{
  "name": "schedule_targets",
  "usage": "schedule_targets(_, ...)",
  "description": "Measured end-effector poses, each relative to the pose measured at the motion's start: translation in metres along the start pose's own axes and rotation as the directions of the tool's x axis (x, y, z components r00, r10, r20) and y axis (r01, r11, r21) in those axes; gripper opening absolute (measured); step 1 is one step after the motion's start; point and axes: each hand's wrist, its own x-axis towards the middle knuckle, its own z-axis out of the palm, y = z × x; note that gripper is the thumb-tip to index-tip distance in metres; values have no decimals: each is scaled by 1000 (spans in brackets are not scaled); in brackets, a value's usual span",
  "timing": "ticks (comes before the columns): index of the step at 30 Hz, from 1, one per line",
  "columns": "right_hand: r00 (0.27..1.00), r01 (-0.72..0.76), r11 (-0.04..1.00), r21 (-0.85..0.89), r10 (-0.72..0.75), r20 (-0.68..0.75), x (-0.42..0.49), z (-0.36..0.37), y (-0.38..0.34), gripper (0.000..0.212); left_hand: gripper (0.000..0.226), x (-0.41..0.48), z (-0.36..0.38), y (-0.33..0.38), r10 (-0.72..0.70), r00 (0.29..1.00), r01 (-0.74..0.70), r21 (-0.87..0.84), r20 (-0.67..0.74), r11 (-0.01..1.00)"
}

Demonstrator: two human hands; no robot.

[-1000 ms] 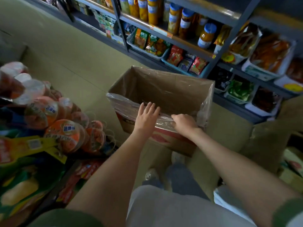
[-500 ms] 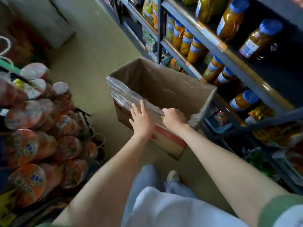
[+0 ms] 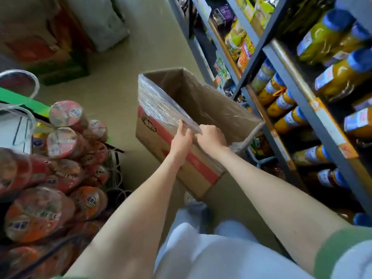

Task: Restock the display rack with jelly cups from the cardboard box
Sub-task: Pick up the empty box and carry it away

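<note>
An open cardboard box (image 3: 213, 105) with a red stripe stands on the floor in the middle of the aisle, its near flap wrapped in clear plastic film (image 3: 159, 103). My left hand (image 3: 181, 140) lies against the outside of the near wall, its fingers reaching up to the film at the rim. My right hand (image 3: 211, 135) grips the rim and the film right beside it, knuckles up. I cannot see what the box holds. Jelly cups (image 3: 62, 135) with red and orange lids are stacked on the wire display rack (image 3: 114, 158) at the left.
A grey metal shelf unit (image 3: 302, 101) at the right holds blue-capped jars (image 3: 338, 75) and snack packs. Stacked cartons (image 3: 44, 43) stand at the far left of the aisle. The tan floor (image 3: 112, 87) runs between rack and shelves. My legs and one shoe (image 3: 189, 198) are below the box.
My view has swung right and closer to the shelves. Both hands stay on the box's near rim; they have drawn closer together, and the left hand has slid onto the outer wall.
</note>
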Motion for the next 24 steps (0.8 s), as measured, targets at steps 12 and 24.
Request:
schedule_targets(12, 996, 69, 997, 20, -70, 55, 245, -13, -89, 28, 70, 202, -66, 136, -118, 989, 113, -61, -87, 992)
schedule_targets(24, 940, 323, 925, -199, -289, 181, 590, -42, -216, 30, 60, 492, -201, 309, 19, 953, 84, 323, -303, 943)
